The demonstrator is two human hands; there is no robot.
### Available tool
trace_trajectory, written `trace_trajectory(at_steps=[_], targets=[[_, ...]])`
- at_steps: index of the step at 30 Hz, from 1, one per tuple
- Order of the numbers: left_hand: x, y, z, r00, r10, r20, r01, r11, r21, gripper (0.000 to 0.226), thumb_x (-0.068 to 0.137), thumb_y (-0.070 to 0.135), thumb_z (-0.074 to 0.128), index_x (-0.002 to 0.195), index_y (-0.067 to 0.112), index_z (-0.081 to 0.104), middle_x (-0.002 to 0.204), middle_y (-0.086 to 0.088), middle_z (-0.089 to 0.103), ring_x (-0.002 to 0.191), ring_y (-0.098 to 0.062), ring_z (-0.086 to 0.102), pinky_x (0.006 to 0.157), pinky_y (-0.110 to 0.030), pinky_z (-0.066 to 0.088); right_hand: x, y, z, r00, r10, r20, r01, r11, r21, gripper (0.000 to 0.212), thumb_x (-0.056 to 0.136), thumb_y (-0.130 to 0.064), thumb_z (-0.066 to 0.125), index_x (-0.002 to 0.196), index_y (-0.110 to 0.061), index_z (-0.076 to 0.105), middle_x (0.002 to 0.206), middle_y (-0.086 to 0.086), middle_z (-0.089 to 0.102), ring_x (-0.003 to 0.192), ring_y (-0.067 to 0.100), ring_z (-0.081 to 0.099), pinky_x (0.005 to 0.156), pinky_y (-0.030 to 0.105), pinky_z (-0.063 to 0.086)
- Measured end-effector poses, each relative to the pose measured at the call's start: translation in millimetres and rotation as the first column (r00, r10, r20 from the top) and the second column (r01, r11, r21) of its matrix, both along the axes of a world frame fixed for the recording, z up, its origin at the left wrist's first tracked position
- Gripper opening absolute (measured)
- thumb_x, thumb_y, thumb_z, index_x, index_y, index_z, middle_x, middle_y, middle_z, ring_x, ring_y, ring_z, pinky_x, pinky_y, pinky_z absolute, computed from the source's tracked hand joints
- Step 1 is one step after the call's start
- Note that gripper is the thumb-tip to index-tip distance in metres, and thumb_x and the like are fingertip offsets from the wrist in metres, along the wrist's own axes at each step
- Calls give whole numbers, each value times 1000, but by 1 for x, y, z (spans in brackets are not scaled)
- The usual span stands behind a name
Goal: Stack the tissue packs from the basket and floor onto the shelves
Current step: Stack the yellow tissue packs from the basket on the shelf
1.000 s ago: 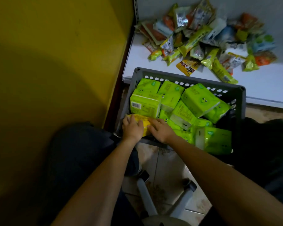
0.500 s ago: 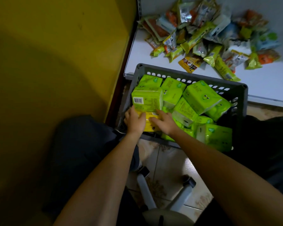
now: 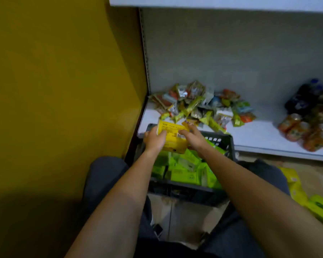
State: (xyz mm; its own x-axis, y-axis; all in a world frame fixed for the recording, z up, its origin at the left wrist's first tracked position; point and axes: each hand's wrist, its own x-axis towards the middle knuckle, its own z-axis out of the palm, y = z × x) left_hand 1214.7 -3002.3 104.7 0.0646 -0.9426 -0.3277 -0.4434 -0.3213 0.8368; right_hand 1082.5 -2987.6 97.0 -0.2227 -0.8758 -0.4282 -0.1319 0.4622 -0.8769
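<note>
The left grip (image 3: pixel 154 140) and the right grip (image 3: pixel 193 139) both hold one yellow tissue pack (image 3: pixel 172 141), fingers curled round its left and right sides. The pack is up in the air between them, over the far left corner of the dark basket (image 3: pixel 226 144). It is tipped up, its big face with the bar code looks up at the camera, and its long way seems to run from the grips toward the low shelf (image 3: pixel 250 135). Under the grips, green tissue packs (image 3: pixel 185 174) fill the basket. The shelf's front edge is just past the grips, touching the basket's far rim. Past that edge is a heap of snack bags (image 3: pixel 198 107), and far to the right of the grips are cans (image 3: pixel 304 131) and dark bottles (image 3: pixel 304 97). High above, the top shelf (image 3: pixel 213 2) leaves a tall gap. The yellow wall (image 3: pixel 63 90) is close on the left. More packs (image 3: pixel 321 207) lie on the floor, low to the right
</note>
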Motion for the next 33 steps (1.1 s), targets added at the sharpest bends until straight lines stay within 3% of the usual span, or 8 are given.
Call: trace_trajectory(at_steps=[6, 10, 13, 15, 18, 24, 29, 33], targets=[[-10, -10, 85, 951, 0, -310, -66, 977, -202, 19, 84, 20, 47, 102, 19, 52, 92, 1, 53, 104, -22, 46, 81, -26, 34, -12, -1, 100, 990, -120, -80, 90, 947, -307, 69, 89, -21, 59, 146, -10, 22, 143, 14, 36, 129, 26, 41, 107, 35, 35], [-21, -17, 150, 872, -17, -488, -152, 941, -303, 15, 96, 16, 42, 82, 22, 43, 88, -1, 47, 94, -21, 46, 80, -33, 38, -17, 0, 157, 961, -209, -182, 106, 884, -456, 47, 90, -21, 56, 132, -10, 39, 130, 16, 37, 119, 26, 42, 96, 26, 34], [-28, -24, 182, 850, 0, -527, -231, 899, -372, 17, 98, 24, 45, 81, 20, 42, 88, 0, 47, 87, -16, 48, 73, -26, 39, -19, -4, 183, 964, -227, -140, 109, 815, -569, 32, 86, -19, 61, 112, -14, 44, 123, 18, 43, 103, 26, 50, 92, 37, 43], [-31, -30, 197, 873, -48, -485, -194, 878, -437, 15, 97, 26, 46, 103, 14, 50, 106, -6, 51, 100, -19, 50, 84, -27, 40, -19, -9, 197, 966, -212, -148, 76, 779, -623, 31, 83, -17, 64, 103, -16, 40, 118, 19, 47, 103, 29, 52, 92, 43, 46], [-37, -44, 216, 931, -71, -357, -120, 866, -486, 43, 97, 30, 45, 136, 13, 41, 136, -14, 34, 125, -24, 39, 99, -26, 32, -23, -22, 216, 963, -194, -185, 21, 744, -668, 39, 82, -12, 63, 112, -16, 39, 114, 15, 49, 107, 30, 54, 93, 48, 47], [-61, -101, 250, 932, -161, -326, -65, 809, -584, 41, 98, 30, 42, 135, 13, 41, 132, -14, 44, 121, -27, 46, 103, -40, 40, -55, -66, 253, 937, -200, -286, -70, 695, -716, 50, 92, -21, 57, 138, -14, 39, 135, 12, 42, 126, 20, 44, 98, 23, 35], [-106, -172, 285, 924, -233, -304, -29, 748, -663, 42, 99, 28, 40, 138, 13, 36, 136, -13, 41, 123, -25, 44, 106, -43, 39, -103, -127, 288, 901, -295, -318, -66, 630, -774, 41, 95, -22, 49, 135, -16, 45, 127, 10, 53, 116, 23, 50, 99, 41, 43], [-152, -239, 298, 939, -292, -180, 90, 715, -693, 46, 100, 30, 35, 144, 18, 28, 146, -8, 36, 134, -25, 34, 112, -44, 30, -148, -181, 304, 892, -339, -298, -10, 646, -764, 38, 98, -18, 41, 136, -18, 43, 130, 7, 54, 116, 20, 51, 100, 38, 43]])
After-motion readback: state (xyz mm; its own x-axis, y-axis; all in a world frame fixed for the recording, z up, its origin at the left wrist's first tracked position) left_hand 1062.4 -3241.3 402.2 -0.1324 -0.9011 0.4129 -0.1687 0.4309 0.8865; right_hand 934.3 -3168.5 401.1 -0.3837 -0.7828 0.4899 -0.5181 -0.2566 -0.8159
